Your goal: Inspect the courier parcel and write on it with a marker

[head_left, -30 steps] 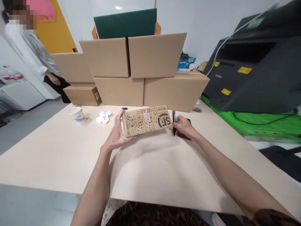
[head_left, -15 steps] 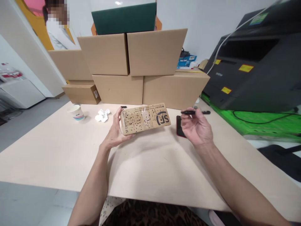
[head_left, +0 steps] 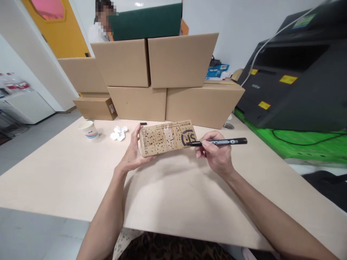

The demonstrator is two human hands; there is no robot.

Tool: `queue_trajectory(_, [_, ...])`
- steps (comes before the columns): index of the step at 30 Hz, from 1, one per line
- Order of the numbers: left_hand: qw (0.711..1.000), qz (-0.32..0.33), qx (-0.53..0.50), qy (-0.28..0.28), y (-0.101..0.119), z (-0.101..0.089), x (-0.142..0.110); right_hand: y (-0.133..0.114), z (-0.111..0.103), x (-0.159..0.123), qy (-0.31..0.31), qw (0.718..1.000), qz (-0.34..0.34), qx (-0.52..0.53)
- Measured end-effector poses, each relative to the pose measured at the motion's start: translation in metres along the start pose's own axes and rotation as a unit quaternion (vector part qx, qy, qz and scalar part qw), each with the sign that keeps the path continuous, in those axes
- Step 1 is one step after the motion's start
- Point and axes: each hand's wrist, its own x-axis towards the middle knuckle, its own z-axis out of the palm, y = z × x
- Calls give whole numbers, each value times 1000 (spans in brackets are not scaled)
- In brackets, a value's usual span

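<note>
A small cardboard box [head_left: 159, 139] printed with SF Express lettering and dotted with black marks is held tilted above the table. My left hand [head_left: 133, 153] grips its left end, thumb and fingers on opposite edges. Clear tape crosses the middle of the box. In my right hand [head_left: 217, 153] is a black marker pen [head_left: 227, 141], uncapped, its tip at the box's lower right near the round logo; whether it touches I cannot tell. Beyond the box's upper left corner lies a small black marker cap [head_left: 143, 124].
Large cardboard boxes [head_left: 184, 61] are stacked along the table's back, a dark green box [head_left: 146, 22] on top. Left are a paper cup [head_left: 88, 130] and crumpled tissue [head_left: 118, 133]. A dark printer [head_left: 287, 79] stands right. Behind the stack is a person [head_left: 99, 32].
My right hand has come left and turned the marker so its tip is at the box, now covering where the phone showed. The person behind has moved right. My left hand stays put.
</note>
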Motion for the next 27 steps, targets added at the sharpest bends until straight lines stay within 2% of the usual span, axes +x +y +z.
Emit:
queue_trajectory(5, [1000, 0, 0, 3, 1, 0, -1, 14, -1, 3, -36, 998, -32, -47])
queue_trajectory(12, [1000, -1, -13, 6, 4, 0, -2, 18, 0, 10, 11, 988, -86, -130])
queue_trajectory(18, [1000, 9, -6, 6, 2, 0, -2, 8, 3, 13, 5, 952, -124, -281])
queue_trajectory(24, [1000, 22, 14, 14, 4, 0, -1, 8, 13, 14, 12, 924, -169, -344])
queue_trajectory(27, [999, 28, 13, 16, 5, 0, 0, 8, 13, 14, 12, 920, -165, -356])
